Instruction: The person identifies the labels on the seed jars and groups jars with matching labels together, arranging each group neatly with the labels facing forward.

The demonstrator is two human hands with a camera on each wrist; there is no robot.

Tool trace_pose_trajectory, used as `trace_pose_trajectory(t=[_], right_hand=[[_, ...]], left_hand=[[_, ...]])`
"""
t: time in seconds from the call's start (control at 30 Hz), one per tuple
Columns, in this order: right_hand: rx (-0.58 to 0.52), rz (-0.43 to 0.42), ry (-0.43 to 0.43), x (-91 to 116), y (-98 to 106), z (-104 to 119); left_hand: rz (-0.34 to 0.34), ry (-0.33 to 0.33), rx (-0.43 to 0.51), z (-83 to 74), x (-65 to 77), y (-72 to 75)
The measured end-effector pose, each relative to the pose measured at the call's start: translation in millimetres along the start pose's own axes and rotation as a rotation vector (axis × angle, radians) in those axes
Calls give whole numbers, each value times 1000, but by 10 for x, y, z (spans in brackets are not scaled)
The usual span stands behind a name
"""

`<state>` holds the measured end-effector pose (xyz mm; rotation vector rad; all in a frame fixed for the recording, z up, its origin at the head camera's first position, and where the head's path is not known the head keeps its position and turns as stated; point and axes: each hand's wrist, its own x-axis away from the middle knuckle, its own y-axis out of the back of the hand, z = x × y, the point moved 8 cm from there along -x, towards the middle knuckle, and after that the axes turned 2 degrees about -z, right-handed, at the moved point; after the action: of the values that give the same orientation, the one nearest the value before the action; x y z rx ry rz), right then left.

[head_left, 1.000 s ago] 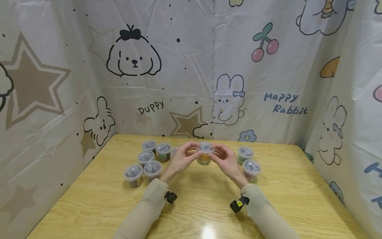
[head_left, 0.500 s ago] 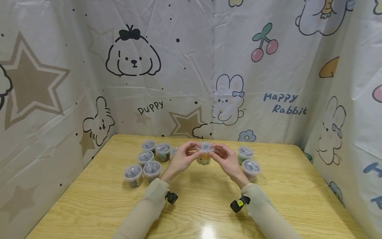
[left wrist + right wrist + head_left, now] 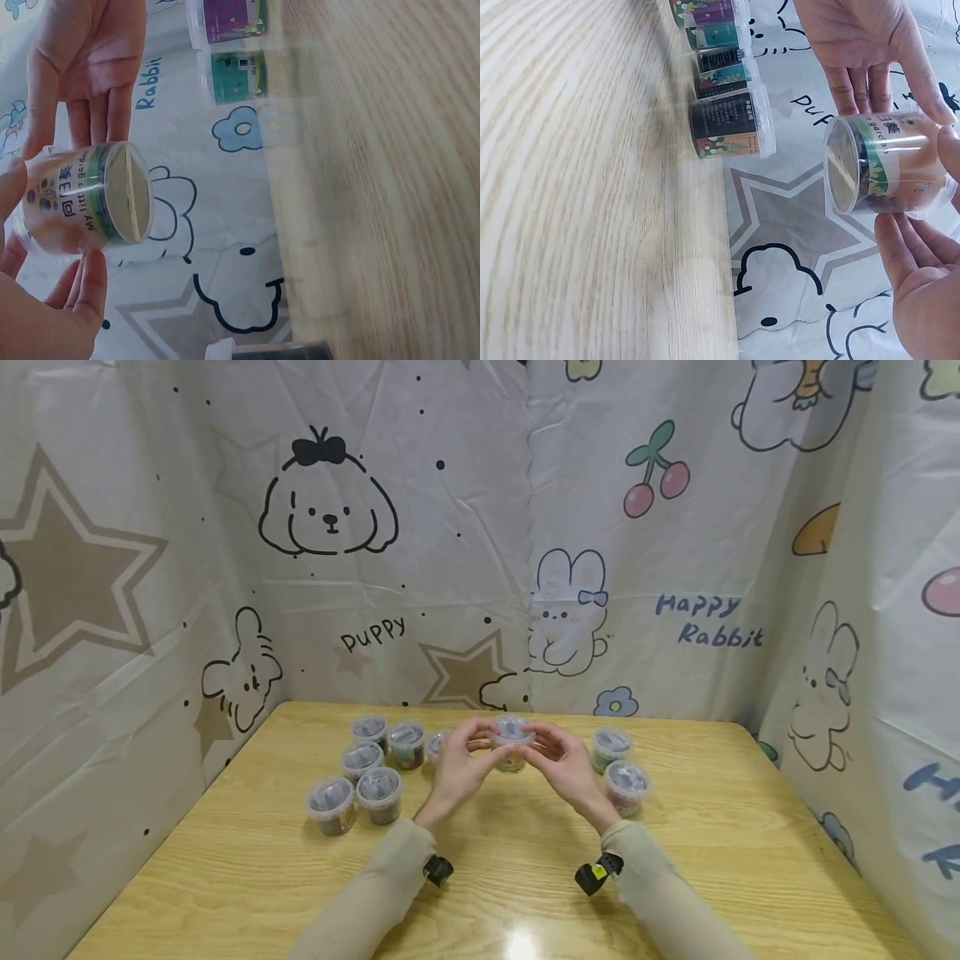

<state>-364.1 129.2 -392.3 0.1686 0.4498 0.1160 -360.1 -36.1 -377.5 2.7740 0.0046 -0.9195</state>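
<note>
Both hands hold a clear plastic tub [image 3: 512,730] with a lid and an orange label reading "My little garden", raised above the table near its far side. My left hand [image 3: 460,766] grips its left side, thumb toward me. On the opposite side, my right hand [image 3: 561,766] grips it with thumb and fingers near the rim. In the left wrist view the raised tub [image 3: 82,196] shows its bare base, with a pale strip across it. The right wrist view shows the same tub [image 3: 885,166] between the fingertips of both hands.
Several similar lidded tubs [image 3: 332,806] stand in a cluster on the left. Two more, a green one [image 3: 612,748] and a purplish one [image 3: 627,787], stand at the right. The wooden table [image 3: 495,877] meets a printed cloth backdrop [image 3: 450,527].
My left forearm has shifted slightly to the right, uncovering more of a tub in the left cluster. Both hands keep hold of the raised tub. The head view has moved a little.
</note>
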Motion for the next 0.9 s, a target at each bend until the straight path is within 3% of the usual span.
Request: trace_pose_trajectory(t=[0.07, 0.13, 0.3, 0.53, 0.9], right_hand=[[-5, 0, -4, -2, 3, 2], [-3, 6, -7, -3, 12, 14], [5, 30, -20, -4, 43, 26], [-7, 65, -47, 3, 63, 20], [38, 29, -32, -15, 71, 25]], left_hand=[[-2, 13, 9, 1, 4, 1], [21, 26, 39, -94, 14, 18], [130, 76, 97, -311, 26, 66], [233, 154, 114, -233, 11, 43], [162, 136, 70, -309, -21, 50]])
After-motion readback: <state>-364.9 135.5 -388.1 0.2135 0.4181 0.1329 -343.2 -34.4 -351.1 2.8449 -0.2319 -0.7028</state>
